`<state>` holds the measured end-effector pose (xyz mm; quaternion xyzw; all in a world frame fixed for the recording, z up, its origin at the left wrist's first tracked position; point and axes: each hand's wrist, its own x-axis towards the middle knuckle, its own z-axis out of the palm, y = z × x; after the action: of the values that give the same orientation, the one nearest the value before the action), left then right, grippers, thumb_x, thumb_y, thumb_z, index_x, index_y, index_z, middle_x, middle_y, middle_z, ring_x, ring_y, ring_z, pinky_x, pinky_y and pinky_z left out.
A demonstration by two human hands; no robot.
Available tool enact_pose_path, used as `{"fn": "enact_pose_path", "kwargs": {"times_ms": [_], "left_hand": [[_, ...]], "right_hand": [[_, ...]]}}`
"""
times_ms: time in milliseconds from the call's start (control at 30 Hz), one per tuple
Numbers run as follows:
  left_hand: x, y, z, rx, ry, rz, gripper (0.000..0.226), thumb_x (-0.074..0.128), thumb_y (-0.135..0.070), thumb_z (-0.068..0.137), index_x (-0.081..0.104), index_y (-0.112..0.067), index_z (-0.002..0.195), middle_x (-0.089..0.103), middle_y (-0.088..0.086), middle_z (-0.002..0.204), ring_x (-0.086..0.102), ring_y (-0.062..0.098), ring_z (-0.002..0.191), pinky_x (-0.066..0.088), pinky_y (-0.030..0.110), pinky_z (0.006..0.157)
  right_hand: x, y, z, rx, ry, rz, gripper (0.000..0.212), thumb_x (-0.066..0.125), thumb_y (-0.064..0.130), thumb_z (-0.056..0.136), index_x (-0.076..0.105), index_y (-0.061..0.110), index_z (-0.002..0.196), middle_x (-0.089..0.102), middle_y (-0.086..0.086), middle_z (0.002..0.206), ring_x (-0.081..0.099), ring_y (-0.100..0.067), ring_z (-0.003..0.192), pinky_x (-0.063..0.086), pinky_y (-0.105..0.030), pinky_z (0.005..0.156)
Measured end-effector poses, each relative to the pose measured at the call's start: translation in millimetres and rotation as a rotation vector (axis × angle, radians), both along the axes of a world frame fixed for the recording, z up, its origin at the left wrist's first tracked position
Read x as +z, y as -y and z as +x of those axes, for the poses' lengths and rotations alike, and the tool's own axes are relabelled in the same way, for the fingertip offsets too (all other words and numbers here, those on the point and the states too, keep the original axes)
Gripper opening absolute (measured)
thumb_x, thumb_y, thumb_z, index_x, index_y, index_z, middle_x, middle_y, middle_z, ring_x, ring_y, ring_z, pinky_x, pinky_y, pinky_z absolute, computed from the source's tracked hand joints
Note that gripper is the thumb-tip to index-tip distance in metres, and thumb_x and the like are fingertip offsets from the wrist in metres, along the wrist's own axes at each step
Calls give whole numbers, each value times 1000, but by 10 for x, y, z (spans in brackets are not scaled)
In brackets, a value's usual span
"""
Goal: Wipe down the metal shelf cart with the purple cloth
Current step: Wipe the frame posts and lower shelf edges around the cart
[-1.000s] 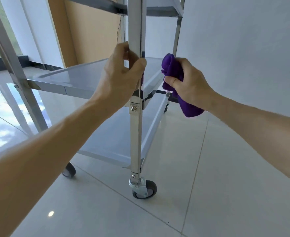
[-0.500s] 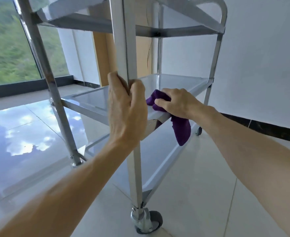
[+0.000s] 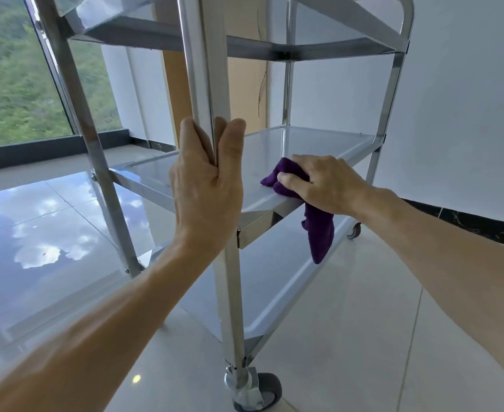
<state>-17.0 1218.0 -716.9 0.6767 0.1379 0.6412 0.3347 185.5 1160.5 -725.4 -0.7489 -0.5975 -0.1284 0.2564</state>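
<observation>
A three-tier metal shelf cart [image 3: 310,144] on castors stands right in front of me. My left hand [image 3: 207,185] is wrapped around its near upright post [image 3: 203,69], just above the middle shelf. My right hand [image 3: 323,182] presses the purple cloth [image 3: 317,233] onto the near right edge of the middle shelf. Part of the cloth is bunched under my fingers and its tail hangs down over the shelf edge toward the bottom shelf [image 3: 274,278].
The cart stands on glossy pale floor tiles [image 3: 349,337] close to a white wall [image 3: 468,99] on the right. A near castor [image 3: 262,394] sits below the post. A large window [image 3: 12,84] with a dark sill lies to the left.
The view has tilted up. My right hand has carried the cloth from the shelf's right side edge onto the top of the middle shelf. My left hand keeps hold of the post.
</observation>
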Motion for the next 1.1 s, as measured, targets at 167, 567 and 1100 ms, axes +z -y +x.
{"fn": "enact_pose_path", "kwargs": {"times_ms": [167,567,1100], "left_hand": [[5,-19,27,-11,-7,39,46,47,-53,95,32,-11,82,41,27,66,39,42,53,40,53,44],[-15,-32,-92,-160,30,92,33,47,-42,98,31,-24,75,38,16,55,34,21,37,30,33,29],[29,-506,-338,-130,-124,66,53,44,-50,98,42,4,96,54,13,56,54,29,40,46,41,38]], "right_hand": [[30,81,22,-16,57,-28,31,42,52,95,47,28,77,55,10,71,53,-5,68,33,-29,65],[35,337,-87,-30,138,-12,29,43,49,96,40,35,71,51,11,72,51,-3,67,29,-29,69],[-8,450,-397,-96,251,4,37,34,55,94,52,23,88,53,7,79,56,-18,68,39,-32,70]]}}
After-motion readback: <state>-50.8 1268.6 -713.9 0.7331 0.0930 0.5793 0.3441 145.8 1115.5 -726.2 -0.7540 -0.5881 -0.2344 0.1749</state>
